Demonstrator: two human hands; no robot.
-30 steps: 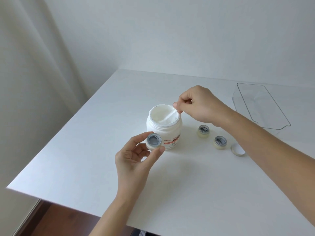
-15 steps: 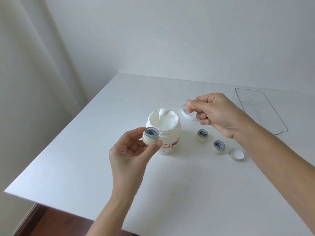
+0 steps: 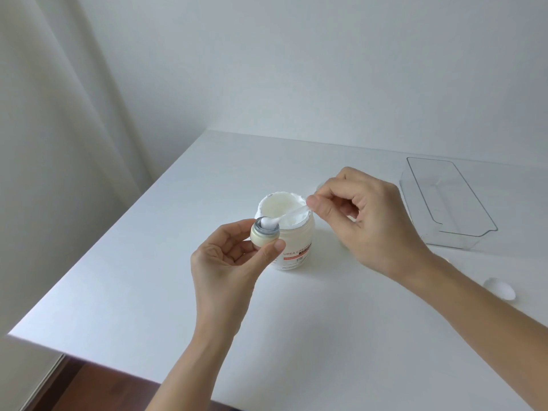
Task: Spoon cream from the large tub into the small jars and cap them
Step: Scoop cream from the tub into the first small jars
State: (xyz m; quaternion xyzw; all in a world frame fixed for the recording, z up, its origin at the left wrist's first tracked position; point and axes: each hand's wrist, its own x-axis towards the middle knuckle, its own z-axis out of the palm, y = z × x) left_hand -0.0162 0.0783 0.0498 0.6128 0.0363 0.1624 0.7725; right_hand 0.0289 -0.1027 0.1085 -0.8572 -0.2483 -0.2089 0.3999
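Note:
The large white cream tub stands open at the middle of the white table. My left hand holds a small cream-coloured jar with a grey rim just in front of the tub's left side. My right hand pinches a small clear spoon by its handle. The spoon's tip carries a dab of white cream and sits in the mouth of the small jar. The other small jars are hidden behind my right hand.
A clear plastic tray lies at the back right of the table. A small white cap lies on the table just beyond my right forearm. A pale curtain hangs at the left.
My right hand lifted the spoon with cream out of the tub and brought it left to the small jar. My left hand kept its hold on the jar.

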